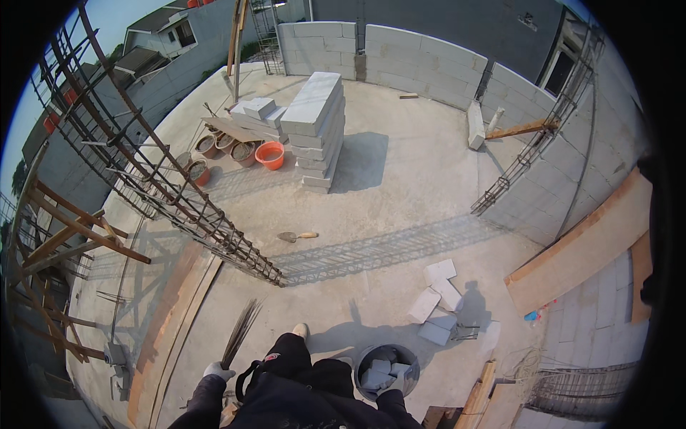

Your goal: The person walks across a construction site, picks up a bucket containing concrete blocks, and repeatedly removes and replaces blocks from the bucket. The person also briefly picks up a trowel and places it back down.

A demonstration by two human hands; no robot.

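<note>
My left hand [218,370], in a pale glove, is closed around the lower end of a bundle of thin dark rods [241,332] that points forward over the floor. On my right side is a round dark bucket [359,354] with several broken pieces of light grey block [379,368] inside. My right hand [391,385], also gloved, is closed at the near right rim of this bucket; its fingers are partly hard to tell from the pale pieces. Whether the bucket rests on the floor or hangs from the hand cannot be made out.
Loose light blocks [437,300] lie ahead right. A rebar column [207,229] slants up at left beside long planks [182,322]. Farther off are a trowel [296,237], a block stack [312,129] and an orange bucket [270,155]. Boards [582,247] lean against the right wall.
</note>
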